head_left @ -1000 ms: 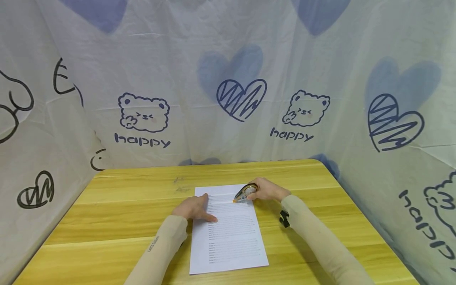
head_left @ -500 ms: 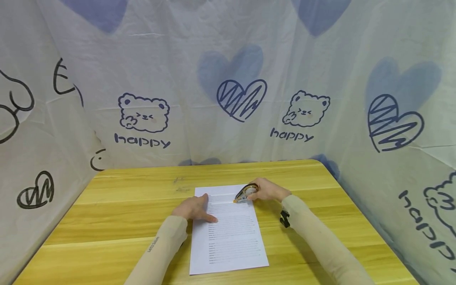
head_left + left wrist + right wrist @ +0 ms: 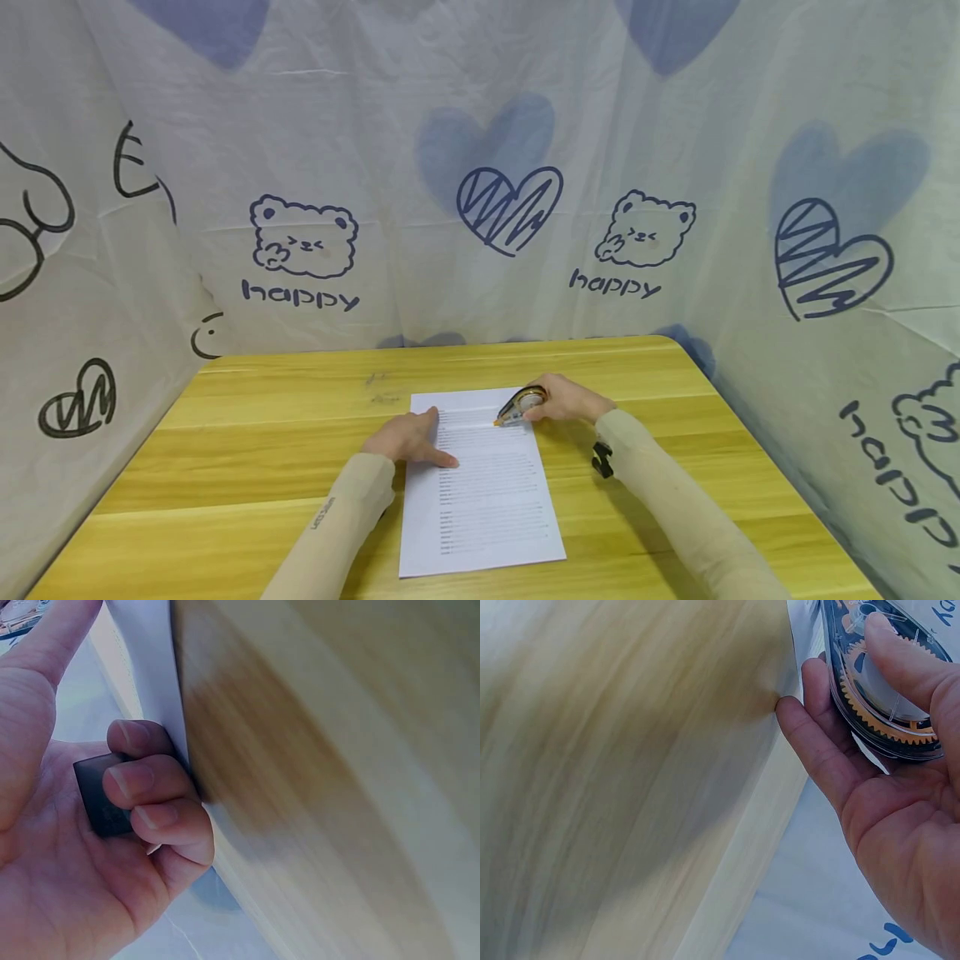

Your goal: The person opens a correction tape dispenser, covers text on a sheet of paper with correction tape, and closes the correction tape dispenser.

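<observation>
A printed sheet of paper lies on the wooden table. My left hand rests on its left side, thumb and index finger spread over the text. The other fingers of that hand curl round a small dark square piece against the palm, seen in the left wrist view. Near the sheet's upper right edge, my right hand grips a correction tape, its orange tip down at the lines of print. An orange toothed wheel shows through its clear case in the right wrist view, with the thumb across the case.
Pale wood-grain tabletop surrounds the sheet on both sides. A printed fabric curtain with hearts and bears hangs behind the table and along both sides. Faint dark smudges mark the wood left of the sheet's top.
The correction tape and my right hand have shifted very slightly right along the print. My left hand and the paper have stayed where they were.
</observation>
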Action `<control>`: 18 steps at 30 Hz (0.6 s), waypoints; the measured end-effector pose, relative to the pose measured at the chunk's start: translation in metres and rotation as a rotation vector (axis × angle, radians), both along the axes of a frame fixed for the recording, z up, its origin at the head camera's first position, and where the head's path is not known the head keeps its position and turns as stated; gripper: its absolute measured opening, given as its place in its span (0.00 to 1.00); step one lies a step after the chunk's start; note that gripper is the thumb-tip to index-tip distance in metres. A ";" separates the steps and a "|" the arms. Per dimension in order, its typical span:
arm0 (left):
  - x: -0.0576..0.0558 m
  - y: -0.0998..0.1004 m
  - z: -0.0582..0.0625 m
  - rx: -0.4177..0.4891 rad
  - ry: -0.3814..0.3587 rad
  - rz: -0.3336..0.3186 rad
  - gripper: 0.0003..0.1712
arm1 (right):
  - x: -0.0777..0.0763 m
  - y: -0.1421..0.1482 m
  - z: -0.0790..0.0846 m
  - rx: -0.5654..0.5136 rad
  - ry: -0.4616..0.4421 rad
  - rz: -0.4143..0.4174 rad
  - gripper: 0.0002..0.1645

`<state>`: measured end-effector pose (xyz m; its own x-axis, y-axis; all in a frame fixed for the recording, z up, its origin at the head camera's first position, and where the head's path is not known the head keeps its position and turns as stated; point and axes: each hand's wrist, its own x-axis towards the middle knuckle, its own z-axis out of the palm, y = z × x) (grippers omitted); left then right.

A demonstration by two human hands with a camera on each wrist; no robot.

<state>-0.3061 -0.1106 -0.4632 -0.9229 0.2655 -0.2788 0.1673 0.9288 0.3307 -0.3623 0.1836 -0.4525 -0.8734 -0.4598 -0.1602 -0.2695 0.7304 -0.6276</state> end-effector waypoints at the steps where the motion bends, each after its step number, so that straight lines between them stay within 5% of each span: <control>1: 0.000 0.000 0.000 0.000 0.000 0.000 0.65 | 0.000 0.000 0.000 0.003 0.001 -0.003 0.14; 18: -0.001 0.000 -0.001 0.011 -0.019 0.020 0.65 | 0.001 0.004 0.003 0.010 0.007 -0.007 0.13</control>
<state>-0.3069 -0.1104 -0.4641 -0.9227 0.2502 -0.2934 0.1422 0.9281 0.3441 -0.3610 0.1877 -0.4491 -0.8779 -0.4518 -0.1584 -0.2688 0.7389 -0.6179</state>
